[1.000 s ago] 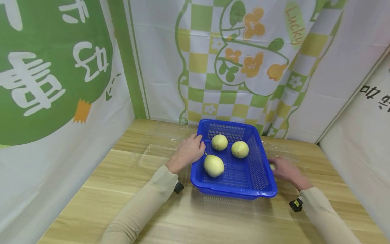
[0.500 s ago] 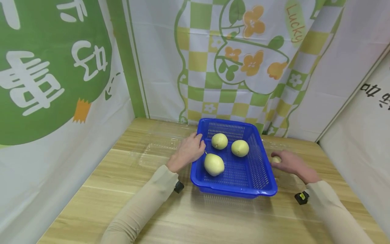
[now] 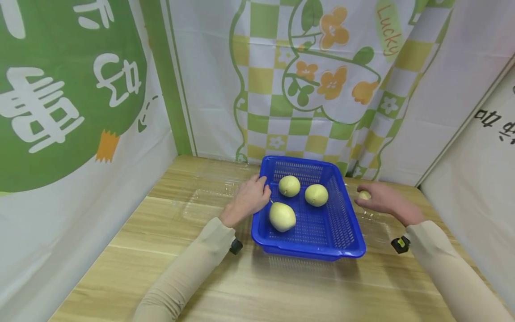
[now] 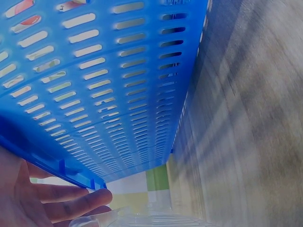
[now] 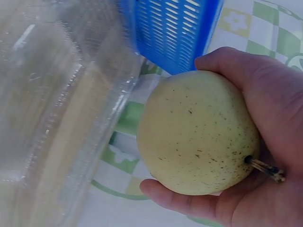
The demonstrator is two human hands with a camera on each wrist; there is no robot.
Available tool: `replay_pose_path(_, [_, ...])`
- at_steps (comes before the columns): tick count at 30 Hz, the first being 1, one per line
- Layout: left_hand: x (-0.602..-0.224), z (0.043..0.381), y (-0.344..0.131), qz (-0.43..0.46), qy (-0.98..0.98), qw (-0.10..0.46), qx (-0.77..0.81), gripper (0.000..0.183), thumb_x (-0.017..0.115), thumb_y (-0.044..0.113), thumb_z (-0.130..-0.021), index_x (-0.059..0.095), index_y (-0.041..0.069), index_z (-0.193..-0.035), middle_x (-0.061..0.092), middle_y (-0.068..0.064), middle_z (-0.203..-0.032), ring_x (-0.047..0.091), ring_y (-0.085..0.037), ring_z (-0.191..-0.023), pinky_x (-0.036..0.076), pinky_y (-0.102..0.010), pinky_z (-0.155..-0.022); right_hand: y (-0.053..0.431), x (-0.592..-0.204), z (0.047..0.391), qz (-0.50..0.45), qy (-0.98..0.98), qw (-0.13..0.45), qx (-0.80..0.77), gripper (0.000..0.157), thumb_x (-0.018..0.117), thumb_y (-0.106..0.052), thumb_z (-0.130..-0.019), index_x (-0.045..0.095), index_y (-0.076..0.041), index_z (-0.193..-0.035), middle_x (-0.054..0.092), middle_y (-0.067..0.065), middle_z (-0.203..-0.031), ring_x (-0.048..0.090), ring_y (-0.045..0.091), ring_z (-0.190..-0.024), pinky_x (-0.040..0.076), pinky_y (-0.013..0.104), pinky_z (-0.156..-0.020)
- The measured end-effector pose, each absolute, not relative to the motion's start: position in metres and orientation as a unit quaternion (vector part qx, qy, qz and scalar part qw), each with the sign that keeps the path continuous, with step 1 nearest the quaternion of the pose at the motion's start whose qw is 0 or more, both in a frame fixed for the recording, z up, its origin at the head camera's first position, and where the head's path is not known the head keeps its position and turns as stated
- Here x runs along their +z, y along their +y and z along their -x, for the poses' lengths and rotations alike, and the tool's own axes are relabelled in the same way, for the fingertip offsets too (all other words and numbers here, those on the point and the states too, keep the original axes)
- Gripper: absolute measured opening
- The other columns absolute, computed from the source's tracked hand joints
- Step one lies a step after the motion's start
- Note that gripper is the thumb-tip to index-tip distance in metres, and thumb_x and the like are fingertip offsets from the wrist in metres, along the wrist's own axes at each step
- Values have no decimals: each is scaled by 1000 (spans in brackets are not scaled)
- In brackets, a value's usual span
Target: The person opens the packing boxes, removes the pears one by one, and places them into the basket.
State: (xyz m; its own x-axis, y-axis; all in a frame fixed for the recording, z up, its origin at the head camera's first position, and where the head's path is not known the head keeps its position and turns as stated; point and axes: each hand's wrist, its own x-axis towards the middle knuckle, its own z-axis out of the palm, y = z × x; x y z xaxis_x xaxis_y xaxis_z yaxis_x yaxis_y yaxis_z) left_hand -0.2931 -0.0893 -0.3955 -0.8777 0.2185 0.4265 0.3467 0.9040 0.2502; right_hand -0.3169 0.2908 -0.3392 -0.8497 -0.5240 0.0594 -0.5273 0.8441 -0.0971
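In the head view, a blue slotted plastic basket point(image 3: 307, 252) stands mid-table with three pale yellow-green pears point(image 3: 282, 217) inside. My left hand point(image 3: 250, 197) holds the basket's left rim; the left wrist view shows its fingers point(image 4: 71, 205) beneath the rim. To the right of the basket, my right hand point(image 3: 384, 200) grips another pear point(image 5: 196, 135), thumb on one side and fingers on the other. That pear has brown specks and a short dark stem pointing toward the palm. A clear plastic container point(image 5: 52, 109) lies below it.
More clear plastic packaging point(image 3: 207, 203) lies left of the basket, close to my left forearm. A checkered, flower-printed curtain point(image 3: 297, 129) hangs right behind the basket. Printed white cloth walls point(image 3: 474, 192) flank the wooden table point(image 3: 225, 286) on both sides.
My right hand has moved away from the basket's right side and up over the clear container, carrying the pear. My left hand and the basket have stayed in place.
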Motion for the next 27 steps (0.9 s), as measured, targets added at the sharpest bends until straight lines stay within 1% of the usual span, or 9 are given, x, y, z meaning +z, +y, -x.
replay_pose_path(8, [-397, 294, -90, 145, -957, 196, -160, 39, 43, 27, -92, 57, 3, -119, 57, -18, -119, 62, -35, -93, 51, -47, -75, 281, -325, 322, -265, -963, 16, 35, 41, 61, -31, -85, 61, 0, -111, 66, 17, -99, 62, 34, -88, 48, 49, -78])
replay_pose_path(13, [-397, 294, -90, 142, -958, 192, -161, 39, 44, 26, -92, 57, 3, -121, 56, -18, -121, 62, -35, -95, 51, -47, -76, 269, -316, 323, -254, -967, 15, 27, 44, 59, -36, -86, 61, -2, -114, 66, 18, -103, 62, 36, -92, 48, 51, -78])
replay_pose_path(16, [-397, 294, -90, 144, -958, 193, -157, 41, 42, 28, -92, 56, 3, -122, 56, -18, -122, 61, -35, -95, 51, -47, -77, 262, -312, 323, -252, -967, 15, 26, 44, 59, -36, -86, 61, -2, -114, 65, 18, -105, 61, 36, -93, 47, 51, -79])
replay_pose_path(21, [-397, 294, -90, 148, -958, 194, -150, 44, 37, 30, -92, 56, 3, -123, 56, -19, -122, 61, -35, -97, 51, -46, -79, 252, -308, 324, -252, -967, 17, 18, 44, 61, -38, -85, 63, -5, -113, 64, 16, -105, 59, 35, -95, 47, 51, -78])
replay_pose_path(27, [-396, 293, -90, 152, -956, 198, -155, 44, 39, 28, -92, 56, 1, -122, 56, -20, -121, 61, -35, -97, 51, -46, -80, 239, -303, 325, -255, -967, 15, 4, 46, 59, -44, -84, 63, -9, -113, 63, 12, -104, 58, 29, -95, 48, 48, -75])
